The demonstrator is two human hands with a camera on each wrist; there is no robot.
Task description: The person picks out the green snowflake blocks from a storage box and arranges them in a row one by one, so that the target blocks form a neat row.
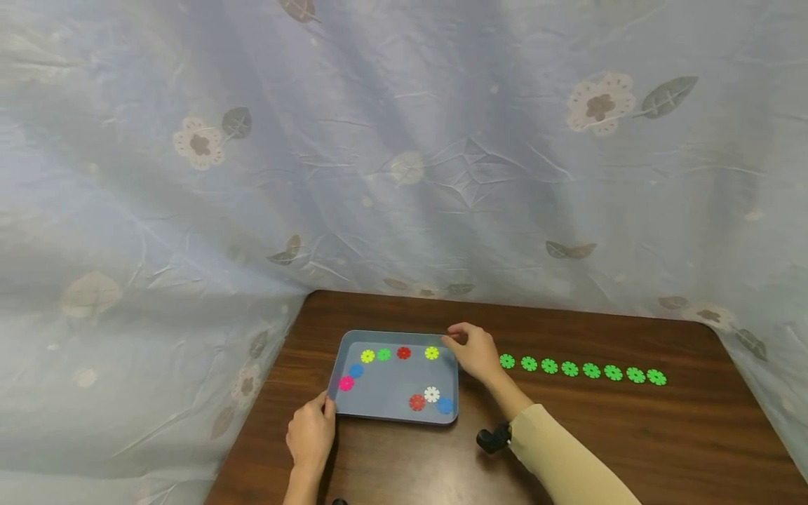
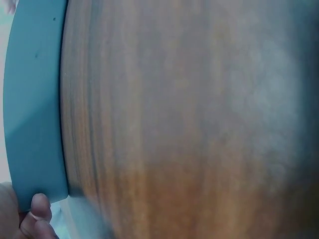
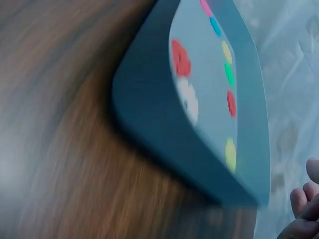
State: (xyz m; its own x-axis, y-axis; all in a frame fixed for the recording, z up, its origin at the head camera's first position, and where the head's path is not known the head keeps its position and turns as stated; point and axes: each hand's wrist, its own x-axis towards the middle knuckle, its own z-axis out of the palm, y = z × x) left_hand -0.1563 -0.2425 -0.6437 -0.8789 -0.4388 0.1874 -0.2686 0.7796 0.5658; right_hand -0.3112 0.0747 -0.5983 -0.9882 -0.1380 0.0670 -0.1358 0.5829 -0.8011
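Observation:
A shallow grey-blue tray holds several notched plastic discs. Along its back lie a yellow disc, a green disc, a red disc and another yellow disc. A blue disc and a pink disc are at the left; a red, a white and a blue one sit front right. My left hand grips the tray's front left corner, thumb and fingers at its edge. Beside the back right corner is my right hand, fingers loosely bent, apart from the tray in the right wrist view.
Right of the tray, a row of several green discs runs across the brown wooden table. A floral cloth hangs behind and to the left of the table.

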